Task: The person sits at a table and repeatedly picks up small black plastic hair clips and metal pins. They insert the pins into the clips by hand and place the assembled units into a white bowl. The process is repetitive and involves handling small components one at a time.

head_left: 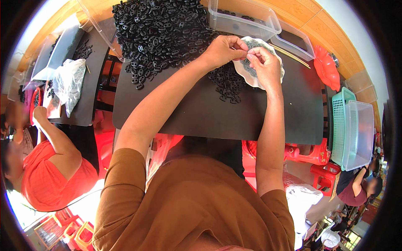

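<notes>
Brown top (188, 201) with soft folds, 2 loose short sleeves (124, 171), 2 bare forearms (167, 94), 2 bare hands (222, 52).

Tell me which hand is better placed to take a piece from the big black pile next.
Probably the left hand: it is nearer the big black pile, while the right hand is over the white dish.

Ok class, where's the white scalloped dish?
In the head view, the dish sits right of centre on the dark table, partly behind the right hand, beside small black pieces.
</notes>
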`<state>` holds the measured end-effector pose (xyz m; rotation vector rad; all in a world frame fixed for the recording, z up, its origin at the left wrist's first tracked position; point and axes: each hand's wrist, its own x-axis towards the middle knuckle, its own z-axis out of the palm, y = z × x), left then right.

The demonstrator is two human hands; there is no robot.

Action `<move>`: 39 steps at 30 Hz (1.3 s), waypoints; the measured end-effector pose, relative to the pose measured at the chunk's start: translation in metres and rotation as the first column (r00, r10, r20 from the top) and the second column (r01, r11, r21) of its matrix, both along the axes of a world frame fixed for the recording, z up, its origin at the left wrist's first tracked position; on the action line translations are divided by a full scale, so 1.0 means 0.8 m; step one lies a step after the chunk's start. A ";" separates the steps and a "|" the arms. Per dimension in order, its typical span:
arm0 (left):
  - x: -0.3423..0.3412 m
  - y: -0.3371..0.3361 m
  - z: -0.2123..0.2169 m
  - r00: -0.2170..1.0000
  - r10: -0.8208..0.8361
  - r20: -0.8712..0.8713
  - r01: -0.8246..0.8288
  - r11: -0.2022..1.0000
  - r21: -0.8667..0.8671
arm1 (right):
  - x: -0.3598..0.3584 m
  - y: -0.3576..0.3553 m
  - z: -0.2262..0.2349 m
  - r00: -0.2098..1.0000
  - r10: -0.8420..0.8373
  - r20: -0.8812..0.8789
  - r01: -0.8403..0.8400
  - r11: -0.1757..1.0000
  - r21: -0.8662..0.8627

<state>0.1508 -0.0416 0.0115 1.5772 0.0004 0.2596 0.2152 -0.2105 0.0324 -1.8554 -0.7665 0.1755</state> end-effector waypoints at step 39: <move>-0.138 0.031 -0.006 0.996 0.084 0.005 -0.069 0.848 -0.525 | -0.075 0.044 -0.015 0.868 0.432 -0.244 -0.308 0.855 0.419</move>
